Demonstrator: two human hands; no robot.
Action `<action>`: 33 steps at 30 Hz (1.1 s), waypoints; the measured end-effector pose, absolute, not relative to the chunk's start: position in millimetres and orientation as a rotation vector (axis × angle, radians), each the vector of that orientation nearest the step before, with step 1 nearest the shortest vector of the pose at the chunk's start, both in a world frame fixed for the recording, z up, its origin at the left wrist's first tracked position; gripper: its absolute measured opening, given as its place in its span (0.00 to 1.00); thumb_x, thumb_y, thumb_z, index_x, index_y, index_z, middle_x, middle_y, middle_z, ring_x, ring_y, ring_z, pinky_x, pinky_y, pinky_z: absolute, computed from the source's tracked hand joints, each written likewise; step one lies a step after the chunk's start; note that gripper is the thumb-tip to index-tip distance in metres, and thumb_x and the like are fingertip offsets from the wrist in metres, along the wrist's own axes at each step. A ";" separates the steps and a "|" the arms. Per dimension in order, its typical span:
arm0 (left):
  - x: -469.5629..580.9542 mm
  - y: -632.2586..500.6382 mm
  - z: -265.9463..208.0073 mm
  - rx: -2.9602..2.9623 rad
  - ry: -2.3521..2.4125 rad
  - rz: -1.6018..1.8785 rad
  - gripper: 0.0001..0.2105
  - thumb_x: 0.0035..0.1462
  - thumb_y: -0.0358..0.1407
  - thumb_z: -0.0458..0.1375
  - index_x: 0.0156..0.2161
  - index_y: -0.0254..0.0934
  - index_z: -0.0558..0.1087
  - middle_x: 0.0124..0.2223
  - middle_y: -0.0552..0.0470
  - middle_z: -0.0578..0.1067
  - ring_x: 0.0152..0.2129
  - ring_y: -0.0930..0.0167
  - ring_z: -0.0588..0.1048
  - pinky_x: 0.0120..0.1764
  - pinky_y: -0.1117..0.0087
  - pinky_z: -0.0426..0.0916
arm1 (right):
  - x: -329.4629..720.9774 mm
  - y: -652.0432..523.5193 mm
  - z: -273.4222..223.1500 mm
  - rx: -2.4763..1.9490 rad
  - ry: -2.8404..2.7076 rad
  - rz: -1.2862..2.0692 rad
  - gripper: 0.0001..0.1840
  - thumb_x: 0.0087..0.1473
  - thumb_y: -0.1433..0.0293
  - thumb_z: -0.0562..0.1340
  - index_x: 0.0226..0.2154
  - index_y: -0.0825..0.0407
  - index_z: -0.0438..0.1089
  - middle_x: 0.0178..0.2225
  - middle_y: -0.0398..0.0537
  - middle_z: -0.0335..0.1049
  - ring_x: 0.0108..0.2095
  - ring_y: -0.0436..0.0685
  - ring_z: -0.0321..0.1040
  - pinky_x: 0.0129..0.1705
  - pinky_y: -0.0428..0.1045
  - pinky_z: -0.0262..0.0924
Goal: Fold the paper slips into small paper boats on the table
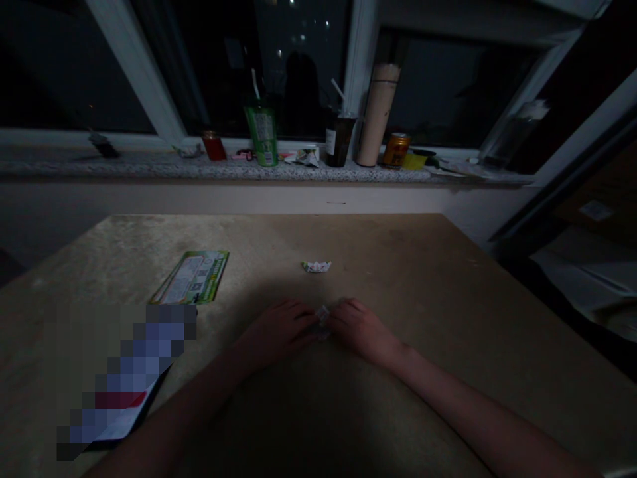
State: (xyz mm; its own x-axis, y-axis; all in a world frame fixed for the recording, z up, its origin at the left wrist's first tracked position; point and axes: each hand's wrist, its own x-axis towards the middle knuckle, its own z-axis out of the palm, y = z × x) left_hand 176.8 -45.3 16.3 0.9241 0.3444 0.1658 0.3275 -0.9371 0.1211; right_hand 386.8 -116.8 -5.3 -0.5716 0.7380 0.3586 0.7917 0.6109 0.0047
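Low over the middle of the table (398, 245), my left hand (286, 328) and my right hand (362, 330) face each other with fingers curled inward. Between their fingertips is a small piece of crinkled clear plastic (322, 313), gripped from both sides. Its exact kind is hard to make out in the dim light. Just beyond the hands lies a small white and green wrapper (317, 266) with reddish print, touched by neither hand.
Left of my hands lie a green and white printed packet (202, 275) and a phone-like device (132, 392), partly blurred out. On the windowsill (164, 167) stand a green cup (265, 136), a dark cup (339, 139), a tall flask (378, 116), an orange can (397, 151) and a red jar (213, 146).
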 end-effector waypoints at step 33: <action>187.7 -45.8 0.2 2.673 0.911 0.488 0.09 0.61 0.43 0.56 0.40 0.42 0.73 0.47 0.51 0.64 0.45 0.63 0.64 0.48 0.59 0.59 | 386.3 -121.5 -3.6 -1.574 -1.965 0.202 0.07 0.57 0.65 0.61 0.31 0.50 0.70 0.35 0.46 0.68 0.40 0.55 0.62 0.45 0.52 0.48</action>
